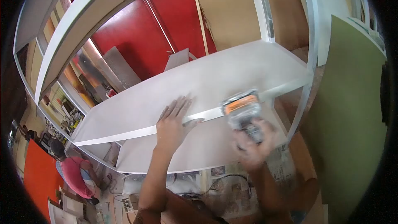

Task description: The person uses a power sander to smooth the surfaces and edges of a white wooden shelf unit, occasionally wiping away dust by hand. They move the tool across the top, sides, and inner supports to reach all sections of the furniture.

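A wide white shelf panel [207,79] crosses the middle of the view, with a bright white strip [137,133] along its near edge. My left hand [172,122] lies flat on the panel and strip, fingers apart, holding nothing. To its right, my right hand [253,143] is wrapped round a dusty sanding tool [244,112] with an orange band. The tool is over the strip and panel edge, slightly blurred. Whether its underside touches the surface is hidden.
White frame posts [265,12] rise around the panel. A green board [352,116] stands at the right, red panels [166,16] behind. At lower left a person in a pink shirt [78,174] crouches beside an orange board [39,178]. Newspapers and a cable lie below.
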`<state>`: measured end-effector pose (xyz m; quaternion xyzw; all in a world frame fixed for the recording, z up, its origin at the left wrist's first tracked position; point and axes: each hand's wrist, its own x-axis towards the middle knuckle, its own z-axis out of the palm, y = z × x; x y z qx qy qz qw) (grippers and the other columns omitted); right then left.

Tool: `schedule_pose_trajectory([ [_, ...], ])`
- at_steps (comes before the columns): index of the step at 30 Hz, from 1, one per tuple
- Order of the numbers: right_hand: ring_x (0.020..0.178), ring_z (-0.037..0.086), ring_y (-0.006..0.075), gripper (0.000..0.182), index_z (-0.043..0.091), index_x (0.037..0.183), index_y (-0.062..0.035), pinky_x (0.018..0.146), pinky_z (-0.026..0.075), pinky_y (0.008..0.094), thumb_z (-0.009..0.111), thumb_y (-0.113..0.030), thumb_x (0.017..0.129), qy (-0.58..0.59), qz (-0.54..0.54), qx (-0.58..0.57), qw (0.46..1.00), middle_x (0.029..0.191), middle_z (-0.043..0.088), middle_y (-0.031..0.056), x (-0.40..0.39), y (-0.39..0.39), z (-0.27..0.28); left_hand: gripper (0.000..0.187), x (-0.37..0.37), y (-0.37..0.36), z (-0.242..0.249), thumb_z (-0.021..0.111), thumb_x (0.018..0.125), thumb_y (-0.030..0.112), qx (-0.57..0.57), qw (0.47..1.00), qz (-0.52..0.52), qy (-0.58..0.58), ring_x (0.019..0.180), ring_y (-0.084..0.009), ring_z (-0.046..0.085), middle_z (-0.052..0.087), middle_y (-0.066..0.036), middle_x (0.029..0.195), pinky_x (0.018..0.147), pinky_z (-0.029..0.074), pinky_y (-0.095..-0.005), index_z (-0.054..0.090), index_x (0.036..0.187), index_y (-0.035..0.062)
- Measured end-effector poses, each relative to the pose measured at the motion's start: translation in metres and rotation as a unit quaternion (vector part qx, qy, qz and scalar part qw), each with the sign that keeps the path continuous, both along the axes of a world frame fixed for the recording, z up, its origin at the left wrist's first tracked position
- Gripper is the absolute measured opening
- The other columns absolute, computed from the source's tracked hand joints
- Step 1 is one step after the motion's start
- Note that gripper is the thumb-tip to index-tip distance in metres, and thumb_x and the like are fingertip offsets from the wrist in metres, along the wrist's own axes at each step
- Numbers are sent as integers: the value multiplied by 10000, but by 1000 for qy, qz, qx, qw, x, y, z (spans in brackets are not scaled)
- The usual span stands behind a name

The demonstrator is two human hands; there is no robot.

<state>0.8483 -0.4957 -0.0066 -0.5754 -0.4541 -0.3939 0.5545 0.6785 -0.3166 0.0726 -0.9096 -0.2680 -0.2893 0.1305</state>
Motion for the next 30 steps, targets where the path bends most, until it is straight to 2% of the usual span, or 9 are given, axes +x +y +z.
schedule_pose_trajectory([
  [3, 1201, 563, 372, 384, 729, 1104, -130, 947, 502, 489, 813, -15, 747, 54, -31, 42, 997, 1336, 551, 156, 39, -17, 11, 758, 13, -1, 3, 789, 850, 506, -5, 1000, -10, 21, 1400, -335, 566, 593, -94, 1528, 1169, 465, -449, 580, 1513, 203],
  [6, 1237, 556, 378, 366, 695, 1142, -87, 987, 493, 494, 756, 27, 800, 106, -72, 84, 988, 1345, 538, 174, 69, -23, 23, 734, 20, 2, 15, 693, 928, 534, -5, 998, -43, 55, 1440, -311, 524, 517, -76, 1598, 1192, 444, -447, 504, 1571, 235],
  [8, 1281, 541, 384, 365, 697, 1159, -101, 1024, 490, 517, 770, -3, 815, 126, -69, 102, 984, 1359, 526, 171, 91, -30, 23, 738, 23, 5, 20, 561, 1016, 546, -8, 989, -81, 122, 1508, -316, 428, 376, -56, 1694, 1237, 386, -451, 349, 1652, 239],
  [12, 1335, 514, 387, 381, 679, 1195, -98, 1072, 482, 544, 757, 0, 836, 239, -58, 168, 955, 1372, 514, 158, 104, -30, 32, 681, 25, 7, 24, 398, 1094, 539, -53, 980, -105, 158, 1569, -358, 308, 293, -70, 1732, 1300, 258, -482, 262, 1682, 224],
  [16, 1277, 535, 366, 328, 691, 1173, -78, 1030, 480, 497, 716, -1, 855, 222, -55, 173, 958, 1336, 538, 184, 77, -23, 38, 672, 30, 2, 38, 343, 1125, 518, -104, 965, -103, 216, 1611, -340, 200, 176, -70, 1768, 1328, 187, -472, 153, 1706, 239],
  [22, 1184, 543, 403, 350, 736, 1062, -153, 929, 495, 511, 756, -19, 740, 25, -22, 66, 997, 1305, 561, 163, 32, -2, 0, 763, 35, 3, 38, 459, 1087, 535, -120, 964, -128, 202, 1607, -355, 211, 191, -114, 1760, 1327, 191, -479, 153, 1705, 208],
  [24, 1163, 567, 426, 364, 755, 1038, -207, 920, 491, 573, 799, -93, 695, -33, 0, -4, 999, 1299, 574, 161, 30, -6, -2, 795, 33, 3, 39, 498, 1068, 539, -115, 964, -129, 204, 1604, -356, 217, 200, -122, 1756, 1326, 195, -479, 160, 1704, 201],
  [27, 1163, 570, 425, 369, 740, 1038, -226, 929, 498, 551, 794, -84, 702, 2, -29, 3, 1000, 1277, 571, 156, 49, -13, -1, 831, 32, 4, 36, 563, 1038, 520, -109, 966, -130, 194, 1601, -353, 228, 226, -105, 1751, 1321, 212, -480, 177, 1702, 201],
  [30, 1217, 552, 436, 361, 715, 1080, -160, 993, 482, 562, 800, -96, 735, 57, -59, 66, 994, 1305, 547, 182, 71, -18, 13, 847, 33, -3, 39, 603, 1017, 493, -103, 967, -142, 182, 1597, -338, 244, 260, -79, 1743, 1316, 234, -469, 194, 1699, 204],
])
